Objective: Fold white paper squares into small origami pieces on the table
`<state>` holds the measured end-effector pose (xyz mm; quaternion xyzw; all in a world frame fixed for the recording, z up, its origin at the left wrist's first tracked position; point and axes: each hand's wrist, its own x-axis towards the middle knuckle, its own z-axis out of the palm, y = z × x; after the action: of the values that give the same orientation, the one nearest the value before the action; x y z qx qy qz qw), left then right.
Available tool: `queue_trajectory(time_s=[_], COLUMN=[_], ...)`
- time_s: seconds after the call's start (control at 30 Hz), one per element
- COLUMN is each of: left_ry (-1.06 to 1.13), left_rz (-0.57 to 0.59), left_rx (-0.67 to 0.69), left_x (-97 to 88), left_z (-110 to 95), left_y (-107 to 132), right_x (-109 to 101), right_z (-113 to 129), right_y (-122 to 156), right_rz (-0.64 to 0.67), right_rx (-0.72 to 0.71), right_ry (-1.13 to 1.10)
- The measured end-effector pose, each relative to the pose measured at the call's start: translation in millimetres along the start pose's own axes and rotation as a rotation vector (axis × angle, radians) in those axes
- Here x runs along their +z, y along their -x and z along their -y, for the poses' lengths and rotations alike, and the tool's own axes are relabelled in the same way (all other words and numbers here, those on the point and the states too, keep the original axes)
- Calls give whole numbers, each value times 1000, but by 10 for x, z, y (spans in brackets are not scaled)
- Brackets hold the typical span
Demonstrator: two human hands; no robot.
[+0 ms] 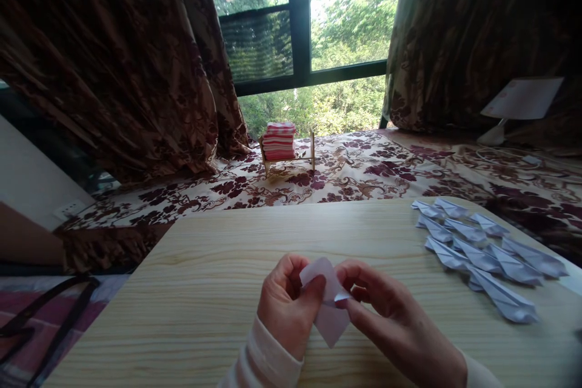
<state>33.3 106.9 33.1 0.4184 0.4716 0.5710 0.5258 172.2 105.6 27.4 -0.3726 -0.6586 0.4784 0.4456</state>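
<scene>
A small piece of white paper (331, 321), partly folded, is held between my two hands just above the wooden table. My left hand (291, 303) grips its left side, with the thumb pressed on the paper's face. On the other side, my right hand (386, 315) pinches a small turned-up flap at the right edge between thumb and fingers. The paper's lower corner points down toward me. Several folded white paper pieces (495, 297), long and pointed, lie in rough rows on the table's right side.
The pale wooden table (191, 291) spans the foreground. Behind it, a flowered cloth (354, 176) covers the window ledge, where a small wooden rack (313, 148) bears a stack of red-and-white cloths (279, 142). A white lamp (522, 100) stands at the right.
</scene>
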Motion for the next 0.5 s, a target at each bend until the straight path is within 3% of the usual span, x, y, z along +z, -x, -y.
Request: queue_trajectory(time_s=[0.23, 0.5], left_ry=[11, 86], left_rz=[-5, 25], left_rx=[15, -48], left_x=[-10, -7], left_z=[0, -16], left_y=[-12, -14], right_x=[23, -26], right_z=[22, 52], right_y=[2, 7], right_rz=[-9, -38], right_rx=[-55, -70], right_ry=[90, 18])
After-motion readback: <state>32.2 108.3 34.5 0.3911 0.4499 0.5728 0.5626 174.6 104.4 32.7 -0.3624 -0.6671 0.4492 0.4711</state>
